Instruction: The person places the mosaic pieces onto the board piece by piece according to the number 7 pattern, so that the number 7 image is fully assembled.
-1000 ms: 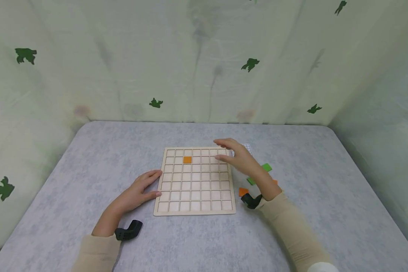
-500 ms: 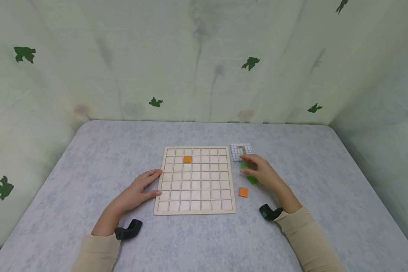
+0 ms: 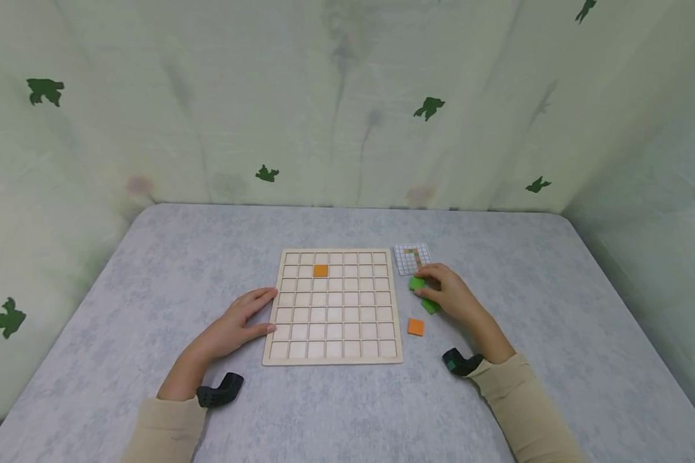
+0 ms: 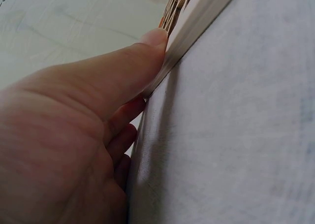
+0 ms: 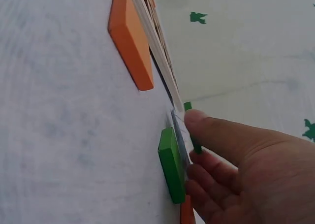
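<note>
R hand point(image 3: 448, 293) pinching green tile point(image 3: 416, 283) (prob. pick-up step); L hand point(image 3: 237, 326) spread, resting agst board point(image 3: 333, 362). Next likely needing clean lift, 2nd green tile point(image 3: 431, 307) lying close.

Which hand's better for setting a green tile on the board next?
Right, probably: the right hand has a green tile between thumb and fingers, just right of the board. The left hand rests against the board's left edge, perhaps steadying it.
</note>
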`<state>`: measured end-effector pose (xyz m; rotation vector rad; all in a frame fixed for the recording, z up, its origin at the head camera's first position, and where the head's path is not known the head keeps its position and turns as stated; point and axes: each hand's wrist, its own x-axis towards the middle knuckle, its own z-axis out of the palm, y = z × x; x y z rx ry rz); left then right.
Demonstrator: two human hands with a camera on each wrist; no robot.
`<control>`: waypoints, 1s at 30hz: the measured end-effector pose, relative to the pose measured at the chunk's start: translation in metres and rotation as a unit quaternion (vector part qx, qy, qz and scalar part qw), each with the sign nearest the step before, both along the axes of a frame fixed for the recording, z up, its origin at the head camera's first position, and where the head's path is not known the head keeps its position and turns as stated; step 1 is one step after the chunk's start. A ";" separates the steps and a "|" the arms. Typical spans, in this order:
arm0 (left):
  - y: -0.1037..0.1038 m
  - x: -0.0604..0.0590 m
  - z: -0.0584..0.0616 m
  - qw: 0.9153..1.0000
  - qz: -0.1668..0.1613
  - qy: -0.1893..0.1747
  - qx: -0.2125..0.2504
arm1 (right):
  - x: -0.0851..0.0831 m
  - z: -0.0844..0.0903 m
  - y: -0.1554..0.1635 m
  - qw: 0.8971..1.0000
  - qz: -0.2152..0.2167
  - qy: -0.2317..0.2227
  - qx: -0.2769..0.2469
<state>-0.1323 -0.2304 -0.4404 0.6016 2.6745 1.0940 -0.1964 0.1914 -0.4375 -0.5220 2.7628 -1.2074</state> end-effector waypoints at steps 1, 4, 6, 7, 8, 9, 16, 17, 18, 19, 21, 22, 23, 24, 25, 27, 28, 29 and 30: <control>0.000 0.000 0.000 1.000 0.000 -0.001 -0.001 | 0.001 0.003 -0.001 1.000 -0.003 0.001 -0.001; 0.001 0.000 0.001 1.000 0.003 -0.003 -0.001 | 0.001 0.012 -0.005 1.000 -0.007 0.019 -0.007; 0.001 0.000 0.001 1.000 0.004 -0.004 -0.002 | 0.000 0.019 -0.010 0.999 -0.002 0.036 -0.012; 0.001 0.000 0.001 1.000 0.005 -0.004 -0.002 | -0.002 0.022 -0.013 0.999 0.003 0.047 -0.014; 0.001 0.000 0.001 1.000 0.005 -0.004 -0.002 | -0.003 0.024 -0.017 0.998 0.009 0.057 -0.017; 0.001 0.000 0.001 1.000 0.005 -0.004 -0.001 | -0.005 0.027 -0.021 0.998 0.015 0.063 -0.021; 0.001 0.001 0.001 1.000 0.005 -0.005 0.002 | -0.019 0.044 -0.061 0.992 0.056 0.083 -0.072; 0.001 0.000 0.000 1.000 0.005 -0.004 0.002 | -0.021 0.046 -0.067 0.992 0.061 0.082 -0.080; 0.001 0.000 0.000 1.000 0.005 -0.004 0.002 | -0.023 0.046 -0.073 0.991 0.064 0.081 -0.086; 0.001 0.000 0.000 1.000 0.004 -0.003 0.002 | -0.025 0.047 -0.080 0.990 0.067 0.077 -0.093; 0.001 0.000 -0.001 1.000 0.004 -0.002 0.002 | -0.028 0.047 -0.093 0.989 0.068 0.071 -0.106; 0.001 -0.001 -0.001 1.000 0.004 -0.002 0.003 | -0.029 0.045 -0.099 0.989 0.069 0.070 -0.112; 0.001 -0.001 -0.001 1.000 0.003 -0.002 0.003 | -0.031 0.043 -0.105 0.988 0.070 0.069 -0.115; 0.001 -0.001 -0.001 1.000 0.003 -0.002 0.003 | -0.032 0.041 -0.110 0.988 0.071 0.069 -0.117; 0.000 -0.001 -0.001 1.000 0.003 -0.002 0.003 | -0.033 0.038 -0.115 0.988 0.073 0.069 -0.120; 0.001 -0.001 -0.001 1.000 0.003 -0.002 0.003 | -0.035 0.031 -0.124 0.987 0.078 0.063 -0.125; 0.000 -0.001 -0.001 1.000 0.004 -0.002 0.002 | -0.036 0.028 -0.127 0.987 0.080 0.056 -0.126; 0.000 0.000 0.000 1.000 0.004 -0.001 0.001 | -0.037 0.024 -0.130 0.988 0.080 0.047 -0.125; 0.000 0.000 0.000 1.000 0.005 -0.002 0.000 | -0.038 0.020 -0.133 0.988 0.081 0.039 -0.124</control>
